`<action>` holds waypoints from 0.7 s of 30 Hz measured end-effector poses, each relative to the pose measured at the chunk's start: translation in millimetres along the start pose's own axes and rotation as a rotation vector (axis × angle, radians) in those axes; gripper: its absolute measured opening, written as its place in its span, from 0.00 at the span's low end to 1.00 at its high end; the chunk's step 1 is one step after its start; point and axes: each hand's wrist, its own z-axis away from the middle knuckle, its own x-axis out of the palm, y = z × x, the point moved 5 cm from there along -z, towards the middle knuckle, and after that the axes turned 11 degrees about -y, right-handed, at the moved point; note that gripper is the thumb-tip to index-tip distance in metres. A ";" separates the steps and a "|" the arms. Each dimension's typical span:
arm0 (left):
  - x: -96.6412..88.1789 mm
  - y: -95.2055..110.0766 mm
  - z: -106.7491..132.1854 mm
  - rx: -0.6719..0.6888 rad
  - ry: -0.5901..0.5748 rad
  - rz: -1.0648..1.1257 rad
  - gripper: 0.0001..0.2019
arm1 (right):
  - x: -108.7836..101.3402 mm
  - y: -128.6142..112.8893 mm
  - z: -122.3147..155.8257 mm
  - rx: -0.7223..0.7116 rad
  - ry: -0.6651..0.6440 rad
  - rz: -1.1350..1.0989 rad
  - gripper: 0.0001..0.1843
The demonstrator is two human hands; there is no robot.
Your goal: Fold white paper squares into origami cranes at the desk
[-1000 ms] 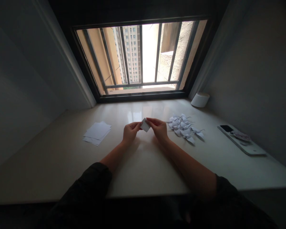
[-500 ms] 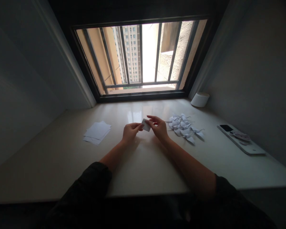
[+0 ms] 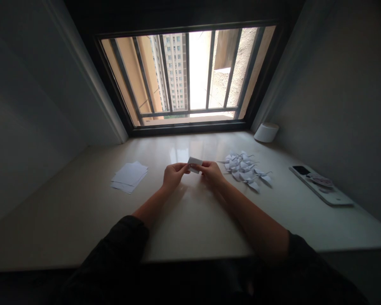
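Observation:
Between my two hands a small folded piece of white paper (image 3: 195, 161) is held up above the white tabletop. My left hand (image 3: 174, 174) pinches its left edge between thumb and fingers. On the other side my right hand (image 3: 213, 173) grips its right part, the thumb lying across the front. The finer folds are too small to make out. Just right of my right hand lies a cluster of several folded white paper cranes (image 3: 244, 167). Off to the left of my left hand is a loose stack of white paper sheets (image 3: 130, 176).
A phone (image 3: 320, 186) with a round grip on its back lies at the right by the wall. A white cup-like object (image 3: 266, 132) stands in the back right corner. Behind the tabletop (image 3: 190, 228) is a barred window (image 3: 190, 76).
My right hand's fingers, raised and spread before, have closed onto the paper. The paper has turned from a tilted diamond to a flatter, wider position.

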 end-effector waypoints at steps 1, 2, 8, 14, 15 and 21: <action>-0.1 -0.3 -0.6 0.000 -0.014 -0.004 0.18 | -0.6 1.1 -0.8 -0.005 -0.008 -0.013 0.22; -0.1 -0.6 -1.2 -0.001 -0.031 -0.007 0.18 | -1.3 1.7 -1.5 -0.013 -0.015 -0.020 0.22; -4.0 -2.1 -4.0 -0.066 -0.071 -0.054 0.18 | -7.3 -0.7 0.4 -0.006 0.011 0.098 0.20; -8.2 -3.8 -5.6 -0.083 -0.074 -0.129 0.20 | -7.8 -0.6 1.7 0.017 -0.023 0.078 0.22; -8.8 -4.4 -5.7 -0.086 -0.074 -0.131 0.20 | -8.0 0.8 1.5 0.038 -0.037 0.063 0.22; -9.4 -4.0 -5.3 -0.089 -0.068 -0.132 0.19 | -8.9 5.6 -2.3 0.084 -0.140 0.042 0.21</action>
